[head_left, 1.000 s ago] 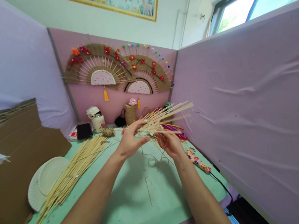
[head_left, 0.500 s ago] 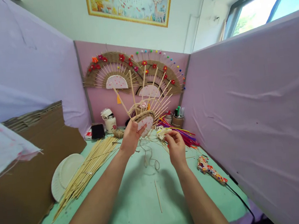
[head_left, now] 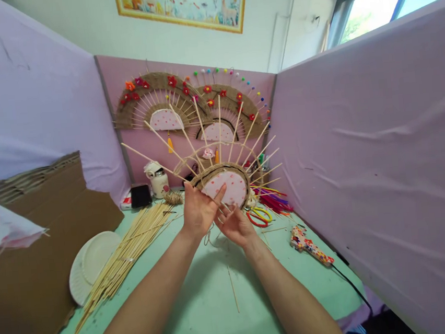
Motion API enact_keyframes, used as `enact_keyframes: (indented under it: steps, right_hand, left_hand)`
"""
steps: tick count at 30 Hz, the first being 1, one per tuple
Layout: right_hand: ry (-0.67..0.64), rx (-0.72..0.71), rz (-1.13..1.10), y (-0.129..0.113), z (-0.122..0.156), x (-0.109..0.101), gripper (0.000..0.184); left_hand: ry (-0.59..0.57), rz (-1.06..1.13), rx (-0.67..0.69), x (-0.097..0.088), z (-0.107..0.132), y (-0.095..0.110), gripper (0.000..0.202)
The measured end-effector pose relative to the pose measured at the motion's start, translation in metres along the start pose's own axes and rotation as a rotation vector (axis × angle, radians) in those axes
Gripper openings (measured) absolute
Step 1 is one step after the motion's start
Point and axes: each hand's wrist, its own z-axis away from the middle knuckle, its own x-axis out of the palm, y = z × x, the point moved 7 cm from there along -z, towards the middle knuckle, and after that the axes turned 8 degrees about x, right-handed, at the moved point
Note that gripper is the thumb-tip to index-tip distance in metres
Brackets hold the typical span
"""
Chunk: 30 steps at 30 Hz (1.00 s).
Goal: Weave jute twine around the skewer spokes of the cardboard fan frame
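Note:
Above the table I hold up a handmade fan (head_left: pixel 230 184), a half-round base in pink-dotted white cloth with a twine-wrapped rim and thin wooden sticks spreading outward. My left hand (head_left: pixel 200 211) grips its lower left side, the fingers lying across the dotted cloth. At the bottom edge, my right hand (head_left: pixel 236 227) has its fingers curled against the base, close to the left fingertips. A loop of twine (head_left: pixel 182 160) arcs across the sticks. Some loose twine (head_left: pixel 209 237) shows beneath my hands, partly hidden by them.
Bamboo sticks (head_left: pixel 125 260) and white paper plates (head_left: pixel 93 261) lie at left beside torn cardboard (head_left: pixel 31 269). At right are a flower-patterned glue gun (head_left: pixel 311 245) with a cord, red and yellow handles (head_left: pixel 259 217) and coloured pipe cleaners (head_left: pixel 275 201). Finished fans (head_left: pixel 159 86) hang behind.
The fan has turned so its sticks spread wide and its dotted face shows more fully. My right hand has moved left from beside the fan to its bottom edge.

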Motion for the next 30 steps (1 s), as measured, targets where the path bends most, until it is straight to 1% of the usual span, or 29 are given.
enact_keyframes:
  steps: [2, 4, 7, 9, 10, 11, 12, 14, 16, 17, 19, 23, 30]
  right_hand:
    - [-0.014, -0.049, -0.101, -0.004, 0.001, -0.002, 0.02]
    - [0.007, -0.086, -0.162, -0.009, 0.001, -0.006, 0.018]
    - [0.038, -0.131, -0.221, -0.018, 0.001, -0.014, 0.011]
    - [0.053, -0.155, -0.248, -0.024, 0.002, -0.019, 0.009]
    - [0.061, -0.167, -0.258, -0.027, 0.003, -0.021, 0.01]
    - [0.069, -0.176, -0.264, -0.029, 0.004, -0.022, 0.01]
    - [0.075, -0.185, -0.266, -0.031, 0.005, -0.023, 0.01]
    - [0.084, -0.195, -0.265, -0.032, 0.007, -0.023, 0.01]
    - [0.081, -0.193, -0.265, -0.032, 0.008, -0.022, 0.011]
    - [0.078, -0.19, -0.266, -0.031, 0.008, -0.022, 0.012]
    - [0.079, -0.182, -0.269, -0.029, 0.008, -0.022, 0.014]
    - [0.074, -0.177, -0.267, -0.028, 0.007, -0.022, 0.016]
    - [0.066, -0.182, -0.242, -0.028, 0.008, -0.022, 0.022]
  left_hand:
    - [0.026, 0.052, -0.05, 0.002, 0.004, -0.009, 0.062]
    - [0.031, 0.107, -0.097, 0.004, 0.007, -0.016, 0.059]
    - [-0.031, 0.095, -0.218, 0.006, 0.005, -0.022, 0.061]
    - [-0.023, -0.02, -0.282, -0.005, 0.0, -0.022, 0.067]
    - [0.038, -0.106, -0.277, -0.015, -0.005, -0.018, 0.069]
    - [0.108, -0.193, -0.246, -0.027, -0.011, -0.012, 0.069]
    - [0.162, -0.255, -0.185, -0.037, -0.016, -0.004, 0.066]
    - [0.27, -0.316, 0.012, -0.051, -0.026, 0.019, 0.048]
    - [0.316, -0.305, 0.152, -0.056, -0.029, 0.036, 0.033]
    - [0.323, -0.286, 0.187, -0.056, -0.03, 0.041, 0.029]
    - [0.326, -0.244, 0.2, -0.053, -0.028, 0.045, 0.027]
    - [0.34, -0.181, 0.183, -0.046, -0.025, 0.043, 0.026]
    - [0.366, -0.174, 0.188, -0.047, -0.024, 0.042, 0.027]
